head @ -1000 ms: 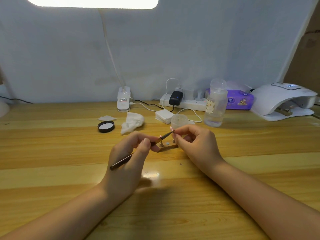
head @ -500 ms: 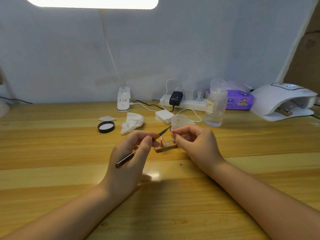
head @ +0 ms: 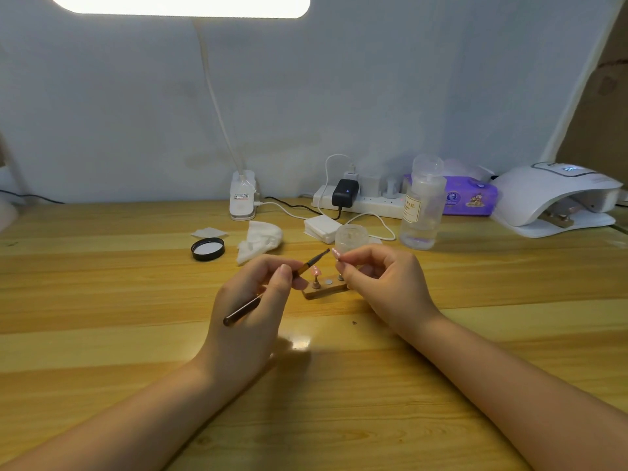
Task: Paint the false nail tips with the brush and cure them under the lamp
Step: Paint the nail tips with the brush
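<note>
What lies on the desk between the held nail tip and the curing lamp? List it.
The nail tip, pinched in the right hand, has the clear bottle roughly on the line to the curing lamp; otherwise bare desk.

The brush [head: 277, 285] shaft is hidden inside the left hand [head: 248, 321] grip.

Bare table [head: 102, 294] lying open left and front of both hands. Rear passage obstructed — jar [head: 351, 237], bottle [head: 421, 209], tissue [head: 260, 239], black lid [head: 208, 249] and cables [head: 370, 220] standing between hands and curing lamp [head: 554, 198].
</note>
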`<state>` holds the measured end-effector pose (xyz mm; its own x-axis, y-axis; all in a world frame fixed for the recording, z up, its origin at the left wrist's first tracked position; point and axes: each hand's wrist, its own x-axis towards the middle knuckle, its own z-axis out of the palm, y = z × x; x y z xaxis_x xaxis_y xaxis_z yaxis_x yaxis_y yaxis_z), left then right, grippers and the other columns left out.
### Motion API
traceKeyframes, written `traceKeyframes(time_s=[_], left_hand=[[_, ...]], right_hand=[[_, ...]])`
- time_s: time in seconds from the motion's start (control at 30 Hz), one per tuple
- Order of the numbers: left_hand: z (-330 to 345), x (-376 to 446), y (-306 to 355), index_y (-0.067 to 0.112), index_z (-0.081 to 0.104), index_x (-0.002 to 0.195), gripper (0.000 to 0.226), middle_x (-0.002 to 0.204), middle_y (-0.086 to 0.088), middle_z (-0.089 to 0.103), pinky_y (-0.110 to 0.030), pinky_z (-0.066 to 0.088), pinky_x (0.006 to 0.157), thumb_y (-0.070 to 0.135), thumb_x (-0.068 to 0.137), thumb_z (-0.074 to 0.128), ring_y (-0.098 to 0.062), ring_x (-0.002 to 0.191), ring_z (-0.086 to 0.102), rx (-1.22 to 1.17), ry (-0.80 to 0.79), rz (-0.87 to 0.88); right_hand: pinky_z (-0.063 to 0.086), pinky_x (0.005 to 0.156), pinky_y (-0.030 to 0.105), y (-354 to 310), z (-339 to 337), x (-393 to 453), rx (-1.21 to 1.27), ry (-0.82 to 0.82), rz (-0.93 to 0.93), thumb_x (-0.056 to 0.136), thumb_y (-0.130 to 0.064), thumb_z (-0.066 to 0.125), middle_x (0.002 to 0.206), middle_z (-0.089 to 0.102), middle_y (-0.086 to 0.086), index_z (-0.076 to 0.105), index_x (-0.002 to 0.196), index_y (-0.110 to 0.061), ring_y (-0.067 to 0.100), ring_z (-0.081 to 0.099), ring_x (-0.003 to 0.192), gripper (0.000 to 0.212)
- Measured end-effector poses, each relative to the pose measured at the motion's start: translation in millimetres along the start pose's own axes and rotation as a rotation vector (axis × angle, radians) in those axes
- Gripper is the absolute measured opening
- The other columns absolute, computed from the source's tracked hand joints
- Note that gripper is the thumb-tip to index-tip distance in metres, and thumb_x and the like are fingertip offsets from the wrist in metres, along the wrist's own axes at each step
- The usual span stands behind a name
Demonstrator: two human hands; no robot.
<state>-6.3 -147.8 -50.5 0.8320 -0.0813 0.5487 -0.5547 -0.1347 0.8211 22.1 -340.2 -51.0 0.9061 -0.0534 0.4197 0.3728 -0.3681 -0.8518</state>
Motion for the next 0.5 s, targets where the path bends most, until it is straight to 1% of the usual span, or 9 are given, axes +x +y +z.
traceKeyframes(time_s=[0.07, 0.13, 0.27, 0.37, 0.5], left_hand=[[0.3, 0.2, 1.2, 0.021, 0.068, 0.097, 0.029, 0.088, 0.002, 0.073, -0.024, 0.051, 0.079, 0.04, 0.088, 0.049, -0.014, 0.09, 0.068, -0.005, 0.012, 0.005], [0.5, 0.3, 2.4, 0.02, 0.068, 0.098, 0.029, 0.089, 0.002, 0.073, -0.024, 0.051, 0.079, 0.04, 0.088, 0.049, -0.016, 0.091, 0.068, -0.017, 0.01, 0.018], [1.4, -1.2, 3.0, 0.023, 0.068, 0.095, 0.026, 0.086, 0.003, 0.073, -0.027, 0.049, 0.081, 0.04, 0.087, 0.05, -0.019, 0.09, 0.068, -0.041, -0.016, 0.004], [1.5, -2.3, 3.7, 0.023, 0.068, 0.092, 0.026, 0.084, 0.0, 0.073, -0.021, 0.047, 0.08, 0.04, 0.088, 0.049, -0.016, 0.089, 0.067, -0.021, -0.033, 0.027], [0.7, -3.0, 4.4, 0.025, 0.068, 0.091, 0.024, 0.083, -0.001, 0.072, -0.019, 0.047, 0.079, 0.038, 0.088, 0.048, -0.014, 0.088, 0.067, -0.041, -0.025, 0.049]], right_hand=[[0.051, 0.062, 0.035, -0.2, -0.1, -0.2, 0.003, -0.001, -0.001, 0.083, -0.022, 0.073, 0.075, 0.069, 0.015, 0.073, 0.084, -0.029, 0.012, 0.053, 0.06, 0.007], [0.052, 0.062, 0.035, -0.1, -0.3, -0.2, -0.005, -0.003, -0.004, 0.083, -0.023, 0.073, 0.075, 0.069, 0.014, 0.073, 0.086, -0.029, 0.013, 0.053, 0.06, 0.006], [0.053, 0.064, 0.043, -0.4, -0.3, -0.1, 0.002, 0.001, -0.004, 0.083, -0.023, 0.072, 0.076, 0.069, 0.017, 0.073, 0.088, -0.027, 0.021, 0.054, 0.061, 0.006], [0.054, 0.069, 0.045, -0.5, 0.0, 0.0, -0.003, 0.006, -0.005, 0.083, -0.024, 0.072, 0.077, 0.07, 0.015, 0.072, 0.088, -0.029, 0.03, 0.061, 0.068, 0.007], [0.055, 0.07, 0.047, -1.6, 0.1, -0.2, -0.001, 0.007, -0.005, 0.083, -0.023, 0.072, 0.077, 0.07, 0.015, 0.071, 0.085, -0.031, 0.033, 0.062, 0.072, 0.008]])
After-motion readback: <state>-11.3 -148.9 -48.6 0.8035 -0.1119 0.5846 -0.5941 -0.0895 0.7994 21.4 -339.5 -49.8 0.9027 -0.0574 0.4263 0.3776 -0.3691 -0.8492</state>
